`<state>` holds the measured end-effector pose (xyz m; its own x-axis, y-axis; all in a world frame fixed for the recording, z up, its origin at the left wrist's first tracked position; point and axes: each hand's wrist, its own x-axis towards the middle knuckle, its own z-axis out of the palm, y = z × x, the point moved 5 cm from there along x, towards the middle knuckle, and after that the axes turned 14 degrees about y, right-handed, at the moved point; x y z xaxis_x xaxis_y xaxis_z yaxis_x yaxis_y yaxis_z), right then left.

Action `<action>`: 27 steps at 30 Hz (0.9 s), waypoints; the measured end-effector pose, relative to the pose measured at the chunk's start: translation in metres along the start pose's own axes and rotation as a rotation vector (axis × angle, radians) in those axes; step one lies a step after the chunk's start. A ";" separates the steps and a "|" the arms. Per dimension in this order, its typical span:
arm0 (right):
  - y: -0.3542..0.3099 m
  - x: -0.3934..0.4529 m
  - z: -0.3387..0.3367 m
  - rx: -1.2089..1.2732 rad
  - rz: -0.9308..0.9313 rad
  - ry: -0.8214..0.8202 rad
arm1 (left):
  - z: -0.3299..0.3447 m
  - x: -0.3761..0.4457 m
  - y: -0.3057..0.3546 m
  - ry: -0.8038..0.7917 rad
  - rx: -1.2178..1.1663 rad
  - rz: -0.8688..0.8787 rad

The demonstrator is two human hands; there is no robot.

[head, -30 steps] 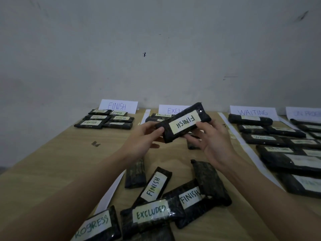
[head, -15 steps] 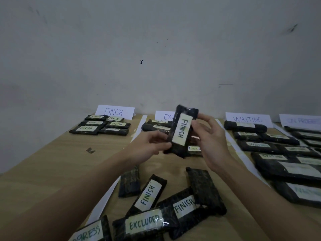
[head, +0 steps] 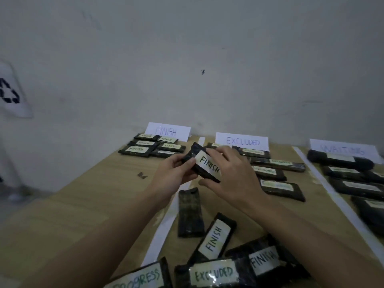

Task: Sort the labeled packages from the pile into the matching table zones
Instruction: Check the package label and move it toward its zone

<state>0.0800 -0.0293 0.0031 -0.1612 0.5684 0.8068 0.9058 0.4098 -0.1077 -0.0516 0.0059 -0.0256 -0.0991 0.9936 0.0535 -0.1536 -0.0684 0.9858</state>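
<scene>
Both hands held one package point(head: 204, 165) above the table point(head: 83, 204), label up so that the word FINISH could be read before it was placed. The left hand point(head: 172, 173) pinched its 9 o'clock end between thumb and curled fingers; the right hand point(head: 230, 175) curved over its 3 o'clock end, fingers on top and thumb beneath. It hung near the paper strip point(head: 164, 223) that divided two zones. At 11 o'clock from it stood the FINISH card point(head: 168, 131), with a stack point(head: 149, 146) of like-labelled packages before it, probably its destination. The EXCLUDED card point(head: 242, 141) was at 1 o'clock and the WAITING card point(head: 342, 149) at 3 o'clock, each with its own rows. The pile point(head: 218, 262) lay at 6 o'clock, unsorted, several labels facing up, one package face down.
</scene>
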 end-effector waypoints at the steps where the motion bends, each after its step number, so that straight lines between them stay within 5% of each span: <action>1: -0.007 0.002 0.008 0.017 -0.009 -0.014 | -0.010 0.003 -0.002 0.018 -0.008 -0.007; 4: -0.027 0.012 0.035 0.078 -0.073 -0.076 | -0.045 0.013 -0.006 0.100 0.109 0.062; 7: -0.045 0.027 0.067 0.138 -0.108 -0.134 | -0.092 0.021 -0.010 0.176 0.507 0.274; 13: -0.085 0.056 0.149 0.226 -0.102 -0.339 | -0.160 0.027 -0.027 -0.022 1.160 0.520; 27: -0.122 0.091 0.267 0.211 -0.075 -0.550 | -0.174 0.032 -0.038 -0.055 1.204 0.606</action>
<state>-0.1499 0.1628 -0.0656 -0.4519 0.7956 0.4036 0.7956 0.5640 -0.2210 -0.2197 0.0244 -0.0893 0.2005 0.8394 0.5052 0.8539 -0.4025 0.3299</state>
